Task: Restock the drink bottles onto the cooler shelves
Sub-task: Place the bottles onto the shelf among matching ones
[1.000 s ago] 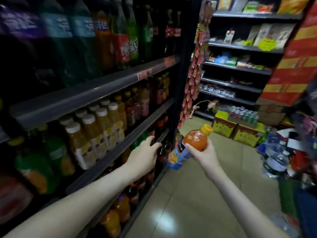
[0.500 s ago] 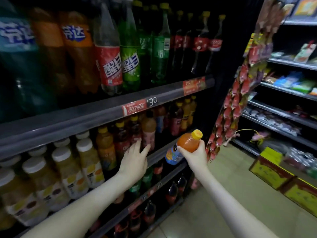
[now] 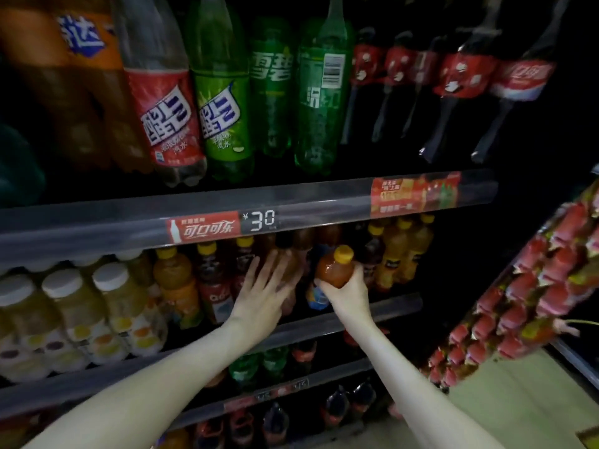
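- Bottom of frame: two bare forearms reach up and in from the lower edge. The lower shelves (image 3: 282, 388) behind them are dim and hold small dark and green bottles.
- Right hand (image 3: 348, 293), centre frame: fingers curled round the orange bottle (image 3: 334, 270), gripping its mid-body. The yellow cap is tilted up and in toward the cooler. A blue label shows below the fist.
- The orange bottle is in the air at the front edge of the middle shelf (image 3: 382, 306), not set down yet.
- Left hand (image 3: 259, 296), just left of it: fingers straight and fanned, holding nothing, laid over a brown bottle (image 3: 293, 265) in the front row. The blur makes contact unsure; probably steadying or parting the row.
- Handling guess: small full plastic bottle, light enough for one hand, with stiff walls that give a little.
  - The smooth label wrap could be slick.
  - Best hold is round the body, as now, not by the cap.
  - It would tip easily if set down crooked among close neighbours.
- Middle shelf row: white-capped pale juice bottles (image 3: 64, 306) at left, yellow-capped orange ones (image 3: 402, 251) at right. There is a dark gap behind the held bottle, which looks like the likely slot.
- Upper shelf rail carries a red price tag (image 3: 204, 228).
- Above it, at the top of the frame, stand big soda bottles (image 3: 223, 102) in orange, red, green and dark cola.
- Right edge: a hanging strip of red snack packs (image 3: 531, 286).
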The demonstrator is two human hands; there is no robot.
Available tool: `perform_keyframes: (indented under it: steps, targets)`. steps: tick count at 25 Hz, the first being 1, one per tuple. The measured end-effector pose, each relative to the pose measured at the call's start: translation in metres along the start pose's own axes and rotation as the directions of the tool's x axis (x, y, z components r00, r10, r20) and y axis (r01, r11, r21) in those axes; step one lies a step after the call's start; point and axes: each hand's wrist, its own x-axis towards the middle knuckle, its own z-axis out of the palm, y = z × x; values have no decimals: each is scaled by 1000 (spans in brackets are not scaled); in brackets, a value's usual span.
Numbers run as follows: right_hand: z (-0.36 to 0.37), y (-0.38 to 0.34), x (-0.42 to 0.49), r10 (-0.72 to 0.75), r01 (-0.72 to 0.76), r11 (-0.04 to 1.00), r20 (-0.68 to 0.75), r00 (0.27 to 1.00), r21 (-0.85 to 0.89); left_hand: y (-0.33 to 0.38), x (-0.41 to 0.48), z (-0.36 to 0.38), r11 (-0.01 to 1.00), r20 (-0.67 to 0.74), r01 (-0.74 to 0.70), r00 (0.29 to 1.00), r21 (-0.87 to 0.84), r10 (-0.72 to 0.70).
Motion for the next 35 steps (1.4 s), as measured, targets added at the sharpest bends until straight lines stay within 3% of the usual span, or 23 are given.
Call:
perform_keyframes:
  steps: [7, 13, 15, 17, 19, 21, 24, 28, 32, 35]
  targets:
    - [-4, 5, 50, -85, 161, 965, 330, 940, -209, 41, 5, 4, 971, -38, 238, 971, 25, -237]
    - [-4, 11, 57, -62, 142, 930, 234, 970, -339, 56, 5, 3, 937, 25, 348, 937, 26, -348]
    - [-5, 12, 57, -151, 227, 901, 222, 963, -370, 63, 8, 4, 919, 36, 392, 919, 48, -394]
    - [-8, 13, 52, -410, 472, 775, 235, 881, -420, 66, 12, 4, 902, 31, 428, 902, 57, -430]
    - [-8, 21, 52, -612, 642, 542, 269, 744, -541, 68, 13, 6, 888, 34, 454, 889, 72, -457]
    - [-12, 31, 61, -668, 678, 348, 336, 664, -647, 72, 15, 10, 880, 37, 465, 882, 92, -470]
    - [-21, 36, 72, -665, 647, 232, 367, 650, -726, 77, 18, 12, 873, 41, 478, 874, 100, -484]
    - [-30, 36, 68, -652, 615, 206, 362, 666, -761, 83, 10, 13, 880, 54, 471, 879, 60, -474]
    - [-25, 48, 35, -689, 693, 319, 344, 638, -647, 89, -21, 12, 854, 91, 520, 851, -21, -517]
    - [2, 68, -21, -637, 793, 348, 494, 591, -501, 84, -69, 7, 821, 121, 568, 820, -55, -559]
